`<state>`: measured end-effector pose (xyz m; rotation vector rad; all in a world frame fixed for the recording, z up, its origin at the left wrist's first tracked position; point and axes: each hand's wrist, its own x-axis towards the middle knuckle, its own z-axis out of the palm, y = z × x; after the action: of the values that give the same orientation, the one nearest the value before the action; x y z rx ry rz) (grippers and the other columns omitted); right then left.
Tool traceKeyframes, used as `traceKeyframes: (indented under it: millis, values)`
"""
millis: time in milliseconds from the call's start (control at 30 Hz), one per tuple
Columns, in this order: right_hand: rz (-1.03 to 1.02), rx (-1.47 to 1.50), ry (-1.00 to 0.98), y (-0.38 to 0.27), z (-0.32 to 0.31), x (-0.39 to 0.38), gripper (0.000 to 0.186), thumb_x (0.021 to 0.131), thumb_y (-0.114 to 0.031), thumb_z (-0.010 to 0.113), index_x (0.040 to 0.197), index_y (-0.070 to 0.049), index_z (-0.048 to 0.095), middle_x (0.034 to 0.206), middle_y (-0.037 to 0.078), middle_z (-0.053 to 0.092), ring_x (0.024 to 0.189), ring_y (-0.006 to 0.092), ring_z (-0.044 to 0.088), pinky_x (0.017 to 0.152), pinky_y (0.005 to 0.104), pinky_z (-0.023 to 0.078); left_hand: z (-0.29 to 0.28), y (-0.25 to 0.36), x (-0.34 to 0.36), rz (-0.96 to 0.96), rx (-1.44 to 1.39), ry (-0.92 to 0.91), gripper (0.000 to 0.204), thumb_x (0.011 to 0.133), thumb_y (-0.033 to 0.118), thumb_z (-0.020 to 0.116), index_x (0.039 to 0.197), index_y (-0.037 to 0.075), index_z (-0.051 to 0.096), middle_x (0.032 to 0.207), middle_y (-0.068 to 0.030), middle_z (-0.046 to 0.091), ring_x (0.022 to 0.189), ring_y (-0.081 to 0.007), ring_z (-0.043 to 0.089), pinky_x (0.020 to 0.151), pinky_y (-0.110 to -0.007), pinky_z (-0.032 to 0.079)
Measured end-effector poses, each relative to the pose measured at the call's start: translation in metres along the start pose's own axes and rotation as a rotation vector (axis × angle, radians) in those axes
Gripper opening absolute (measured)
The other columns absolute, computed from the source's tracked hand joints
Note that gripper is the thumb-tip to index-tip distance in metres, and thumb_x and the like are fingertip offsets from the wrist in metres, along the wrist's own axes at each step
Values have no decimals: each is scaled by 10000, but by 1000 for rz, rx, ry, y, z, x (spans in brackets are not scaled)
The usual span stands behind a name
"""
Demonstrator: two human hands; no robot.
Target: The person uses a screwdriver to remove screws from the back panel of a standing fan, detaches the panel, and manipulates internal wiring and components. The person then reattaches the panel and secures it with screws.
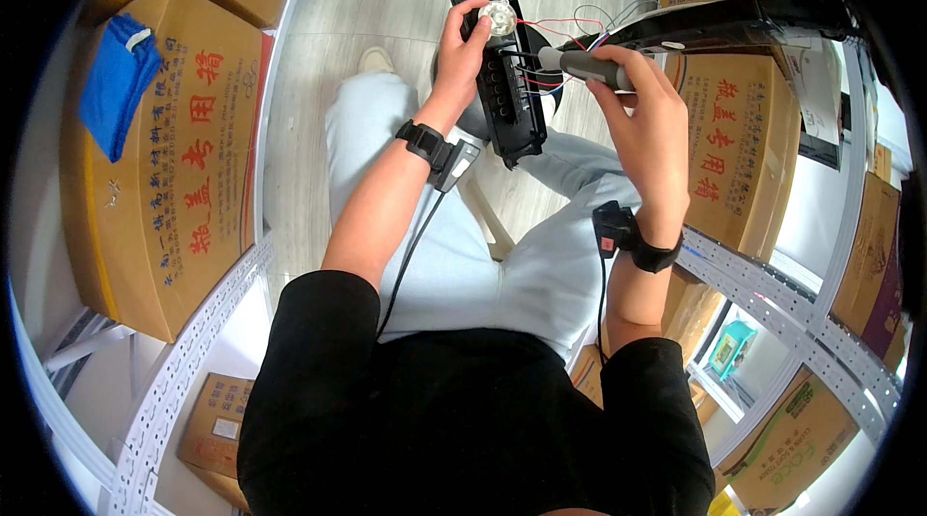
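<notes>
The left grip, nearly closed, holds a white round part at the black panel; the right grip wraps a grey tool aimed leftward. Red wires between the 2 grips stand in the way and could snag on the tool, pulling loose. Right of the right grip, a cardboard box may cramp movement.

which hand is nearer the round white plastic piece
Left: the left hand is at the left edge of the round white plastic piece; the right hand is farther off to its right, holding a cylindrical grey tool.
</notes>
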<state>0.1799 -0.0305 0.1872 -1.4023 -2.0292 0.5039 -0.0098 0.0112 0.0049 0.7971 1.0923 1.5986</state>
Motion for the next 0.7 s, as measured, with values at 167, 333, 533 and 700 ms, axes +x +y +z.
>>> traceKeyframes:
  millis: [167, 333, 533, 700]
  values:
    - [203, -529, 9, 8, 9, 9, 384, 856, -392, 745, 1011, -55, 648, 774, 136, 669, 665, 313, 661, 574, 368, 511, 2, 1, 0, 0, -32, -13, 246, 985, 98, 586, 1231, 96, 576, 1142, -19, 577, 1050, -112, 527, 926, -269, 425]
    - [73, 98, -38, -2, -5, 2, 342, 832, -234, 783, 1069, -30, 647, 1039, 165, 672, 807, 279, 706, 640, 351, 554, 3, 0, 0, 16, -38, 3, 272, 982, 143, 617, 1250, 121, 579, 1083, 1, 577, 970, -95, 522, 854, -251, 432]
    - [247, -381, -34, 1, 5, 9, 345, 834, -313, 794, 1065, -79, 690, 951, 118, 704, 734, 215, 695, 641, 335, 535, 2, 0, 0, 15, 19, -8, 249, 980, 102, 596, 1229, 99, 576, 1147, -20, 581, 1048, -120, 536, 933, -276, 429]
    - [65, -41, 23, 2, -2, 5, 391, 832, -346, 787, 1092, -78, 669, 899, 122, 701, 691, 237, 689, 615, 347, 527, 3, -1, 1, 3, -7, 11, 248, 980, 107, 599, 1227, 98, 577, 1146, -20, 587, 1052, -120, 538, 937, -278, 429]
